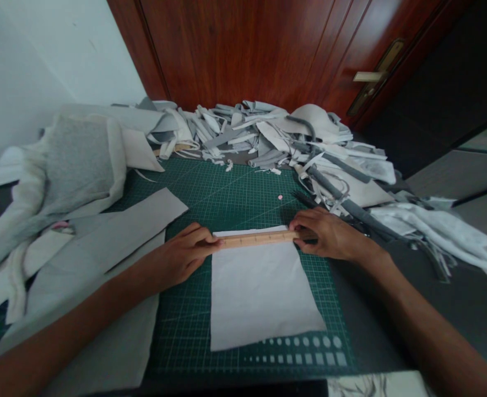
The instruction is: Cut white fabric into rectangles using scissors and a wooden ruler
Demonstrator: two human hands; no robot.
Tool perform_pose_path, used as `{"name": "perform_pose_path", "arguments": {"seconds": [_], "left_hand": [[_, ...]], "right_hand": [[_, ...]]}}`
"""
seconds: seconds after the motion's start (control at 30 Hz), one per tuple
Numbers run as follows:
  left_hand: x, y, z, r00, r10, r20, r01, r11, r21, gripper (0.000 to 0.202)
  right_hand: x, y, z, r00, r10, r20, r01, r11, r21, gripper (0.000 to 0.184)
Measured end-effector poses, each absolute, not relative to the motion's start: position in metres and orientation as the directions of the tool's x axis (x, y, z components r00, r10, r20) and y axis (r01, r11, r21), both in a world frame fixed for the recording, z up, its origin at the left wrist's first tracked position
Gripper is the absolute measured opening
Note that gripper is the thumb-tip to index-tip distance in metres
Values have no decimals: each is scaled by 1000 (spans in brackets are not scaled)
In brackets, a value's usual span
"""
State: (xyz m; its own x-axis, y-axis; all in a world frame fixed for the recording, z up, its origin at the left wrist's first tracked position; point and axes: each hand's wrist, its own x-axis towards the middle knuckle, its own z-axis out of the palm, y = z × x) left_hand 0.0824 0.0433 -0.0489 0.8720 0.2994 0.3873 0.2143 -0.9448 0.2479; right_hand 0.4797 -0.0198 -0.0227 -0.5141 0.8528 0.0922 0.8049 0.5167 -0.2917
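Ruler [255, 239], wooden, lying across top of white fabric sheet [260, 292], on green cutting mat [243, 187]. Left hand [181, 256] closed on ruler's left end, fingertips over wood. Right hand [326, 234] gripping right end, fingers curled over it. Even pressure from both sides looks best: ruler flat, fabric smooth beneath, neither end creeping. Grey fabric strips [103, 242] beside left forearm. Heap of pale offcuts [252, 132] beyond mat.

Dark tabletop [375, 292], green self-healing cutting mat [235, 193] on it, white fabric sheet [260, 292] mid-mat, grey felt strips [103, 259] at 9 o'clock, fabric offcut heap [260, 132] at 12 o'clock
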Motion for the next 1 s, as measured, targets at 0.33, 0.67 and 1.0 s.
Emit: {"name": "perform_pose_path", "arguments": {"seconds": [0.33, 0.67, 1.0], "left_hand": [[85, 41, -50, 880, 287, 379, 244, -957, 157, 41], [85, 36, -51, 888, 304, 346, 281, -953, 115, 43], [88, 29, -49, 890, 309, 336, 316, -948, 34, 43]], "right_hand": [[480, -16, -22, -434, 886, 163, 797, 462, -388, 23], [448, 44, -60, -8, 924, 383, 955, 121, -270, 28], [431, 39, -61, 145, 909, 392, 966, -44, -255, 19]]}}
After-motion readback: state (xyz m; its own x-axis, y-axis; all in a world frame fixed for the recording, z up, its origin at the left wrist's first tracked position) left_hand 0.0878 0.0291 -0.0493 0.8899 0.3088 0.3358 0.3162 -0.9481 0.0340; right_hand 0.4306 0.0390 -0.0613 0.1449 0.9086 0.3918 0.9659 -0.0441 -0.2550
